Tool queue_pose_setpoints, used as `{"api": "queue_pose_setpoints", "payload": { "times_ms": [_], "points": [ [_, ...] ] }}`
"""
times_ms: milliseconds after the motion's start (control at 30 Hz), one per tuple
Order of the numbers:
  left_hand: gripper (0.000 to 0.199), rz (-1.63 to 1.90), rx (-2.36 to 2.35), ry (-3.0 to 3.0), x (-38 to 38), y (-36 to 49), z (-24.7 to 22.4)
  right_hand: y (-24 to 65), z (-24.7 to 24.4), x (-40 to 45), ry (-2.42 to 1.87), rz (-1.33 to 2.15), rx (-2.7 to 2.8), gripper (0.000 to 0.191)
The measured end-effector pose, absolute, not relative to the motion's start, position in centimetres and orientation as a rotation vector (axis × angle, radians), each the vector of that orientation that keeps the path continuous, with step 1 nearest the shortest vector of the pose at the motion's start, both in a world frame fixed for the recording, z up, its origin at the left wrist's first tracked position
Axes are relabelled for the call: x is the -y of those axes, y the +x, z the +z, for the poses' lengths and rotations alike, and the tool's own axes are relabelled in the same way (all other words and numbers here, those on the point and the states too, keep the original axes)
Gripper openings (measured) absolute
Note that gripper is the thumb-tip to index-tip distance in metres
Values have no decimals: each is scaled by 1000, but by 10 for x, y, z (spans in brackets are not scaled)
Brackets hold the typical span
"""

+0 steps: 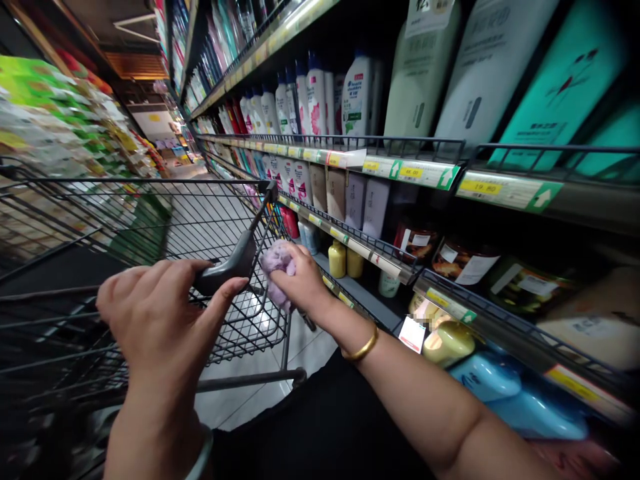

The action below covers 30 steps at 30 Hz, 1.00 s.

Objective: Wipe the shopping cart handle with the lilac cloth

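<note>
Your left hand (pixel 160 307) gripped the gray handle (pixel 233 263) of the cart (pixel 273 192). Your right hand (pixel 303 275) squeezed a soft purple thing (pixel 277 259) beside it — steady hands, with the cart clear of the right shelf (pixel 410 169), seemed best.

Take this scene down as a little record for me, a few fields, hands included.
setting: store aisle
left hand: on the cart's dark grey handle, pale bangle at the wrist
right hand: gripping a fluffy lilac item, exact kind unclear
right wrist: gold bracelet
cart: black wire mesh
shelves: on the right, holding bottles, jars and yellow price labels
largest bottles: upper right, including a teal one
left background: blurred, colourful goods
</note>
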<state>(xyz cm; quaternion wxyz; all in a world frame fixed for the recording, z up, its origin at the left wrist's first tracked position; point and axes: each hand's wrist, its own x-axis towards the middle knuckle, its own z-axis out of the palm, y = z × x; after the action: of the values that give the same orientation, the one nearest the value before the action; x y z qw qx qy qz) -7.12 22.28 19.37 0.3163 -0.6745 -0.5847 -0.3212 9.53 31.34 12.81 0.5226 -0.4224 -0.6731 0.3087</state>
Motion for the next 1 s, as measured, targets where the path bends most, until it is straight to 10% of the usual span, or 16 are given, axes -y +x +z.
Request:
{"api": "queue_pose_setpoints", "payload": {
  "times_ms": [1000],
  "points": [
    [54, -1019, 1531, -1762, -239, -75, 186, 99, 127, -307, -910, 530, 1839, 45]
  ]
}}
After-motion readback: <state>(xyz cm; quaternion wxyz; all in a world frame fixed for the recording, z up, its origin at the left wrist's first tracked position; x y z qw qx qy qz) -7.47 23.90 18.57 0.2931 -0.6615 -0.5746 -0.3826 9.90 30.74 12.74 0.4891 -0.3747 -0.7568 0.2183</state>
